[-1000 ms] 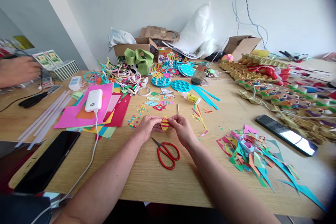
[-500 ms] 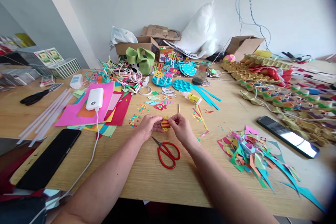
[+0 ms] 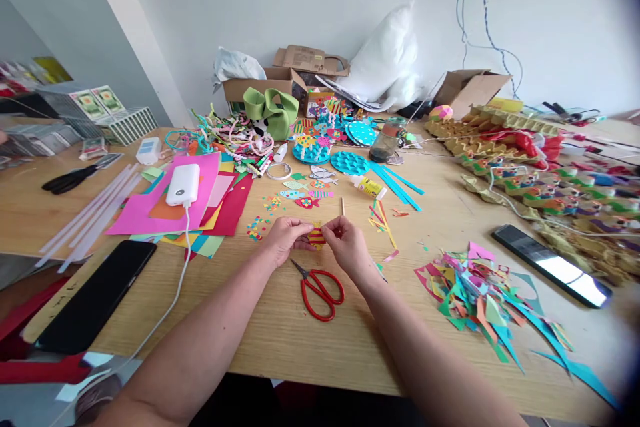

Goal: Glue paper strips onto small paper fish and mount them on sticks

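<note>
Both my hands hold one small paper fish (image 3: pixel 316 237), yellow with red stripes, just above the wooden table (image 3: pixel 280 340). My left hand (image 3: pixel 285 238) pinches its left side, and my right hand (image 3: pixel 346 245) pinches its right side. Red-handled scissors (image 3: pixel 318 287) lie on the table right below my hands, blades pointing up-left. Beyond my hands lie several finished paper fish (image 3: pixel 303 192), a thin wooden stick (image 3: pixel 343 205) and a glue bottle (image 3: pixel 366 186).
Coloured paper sheets (image 3: pixel 170 210) with a white power bank (image 3: pixel 183 185) lie at left, a black phone (image 3: pixel 95 302) nearer. A heap of paper scraps (image 3: pixel 480 297) and another phone (image 3: pixel 550 264) lie at right. Egg-carton crafts (image 3: pixel 530 160), cardboard boxes (image 3: pixel 260 88) and black scissors (image 3: pixel 70 179) sit farther back.
Another person's hand at the far left edge has left the view. My hands stay on the striped fish, with my right fingers closing further over its right side. The view has shifted slightly.
</note>
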`<action>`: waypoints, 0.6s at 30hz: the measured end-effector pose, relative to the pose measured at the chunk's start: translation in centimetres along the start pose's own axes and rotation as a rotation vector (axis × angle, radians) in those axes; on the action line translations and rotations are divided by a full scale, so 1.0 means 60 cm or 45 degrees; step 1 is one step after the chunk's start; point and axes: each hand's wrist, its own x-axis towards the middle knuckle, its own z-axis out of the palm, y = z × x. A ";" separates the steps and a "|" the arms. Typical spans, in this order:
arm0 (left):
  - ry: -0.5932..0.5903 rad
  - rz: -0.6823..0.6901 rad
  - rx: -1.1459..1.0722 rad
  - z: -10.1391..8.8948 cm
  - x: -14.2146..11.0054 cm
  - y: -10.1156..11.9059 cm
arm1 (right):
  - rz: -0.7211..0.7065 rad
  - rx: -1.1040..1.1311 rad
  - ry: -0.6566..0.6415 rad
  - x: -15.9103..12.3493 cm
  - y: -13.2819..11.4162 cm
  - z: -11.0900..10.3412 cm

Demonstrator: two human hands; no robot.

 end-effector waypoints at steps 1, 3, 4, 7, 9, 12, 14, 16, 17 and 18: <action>0.002 0.002 -0.002 0.000 0.000 0.000 | -0.009 -0.007 0.003 0.000 0.000 0.000; 0.004 0.011 -0.005 -0.001 0.001 0.000 | -0.022 -0.009 0.003 -0.001 0.001 0.000; 0.004 0.015 -0.004 -0.001 0.001 -0.001 | -0.024 -0.005 0.001 -0.001 0.001 0.000; 0.005 0.020 0.008 -0.001 0.001 0.000 | -0.013 0.000 -0.001 0.000 0.001 0.001; 0.012 0.025 0.015 0.000 0.000 0.000 | -0.005 -0.009 0.003 0.000 0.001 0.001; 0.023 0.024 0.013 0.001 -0.001 0.002 | -0.007 -0.007 0.002 0.000 0.001 0.000; 0.026 0.016 0.008 0.001 -0.001 0.003 | 0.000 0.014 0.001 0.000 0.002 0.001; 0.026 0.012 0.008 0.001 -0.001 0.004 | 0.021 0.037 -0.008 0.001 0.004 0.001; 0.027 0.014 0.009 0.001 -0.001 0.004 | 0.032 0.046 -0.014 0.001 0.004 0.001; 0.027 0.017 0.010 0.001 -0.001 0.004 | 0.039 0.052 -0.020 0.002 0.005 0.001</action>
